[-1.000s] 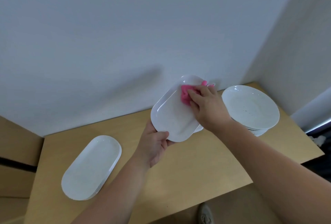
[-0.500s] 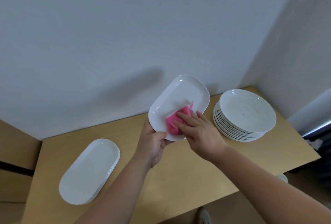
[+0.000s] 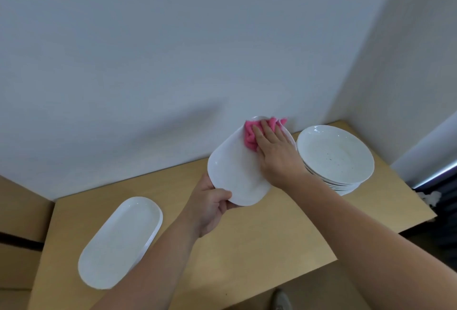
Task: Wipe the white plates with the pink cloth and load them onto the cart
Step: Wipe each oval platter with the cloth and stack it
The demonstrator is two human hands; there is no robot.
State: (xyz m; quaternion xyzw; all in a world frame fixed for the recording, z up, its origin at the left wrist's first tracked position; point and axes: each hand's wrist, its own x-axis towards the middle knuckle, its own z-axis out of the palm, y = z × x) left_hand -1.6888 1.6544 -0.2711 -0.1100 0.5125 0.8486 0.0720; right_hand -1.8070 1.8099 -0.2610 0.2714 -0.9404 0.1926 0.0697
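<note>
My left hand grips the near edge of a white oblong plate, holding it tilted above the wooden table. Flat on the plate's far end lies my right hand, its straight fingers pressing the crumpled pink cloth against the surface. A stack of white oblong plates lies on the table at the left. To the right stands a stack of round white plates, the top one speckled with dark spots. No cart is in view.
A white wall rises right behind the table, with a corner at the right. The table's right edge drops off beside a dark area with a white crumpled thing. A shoe shows below the front edge.
My right hand has slid the pink cloth from the plate's near end back up to its far end. The left hand keeps its grip, and the plate has tilted slightly.
</note>
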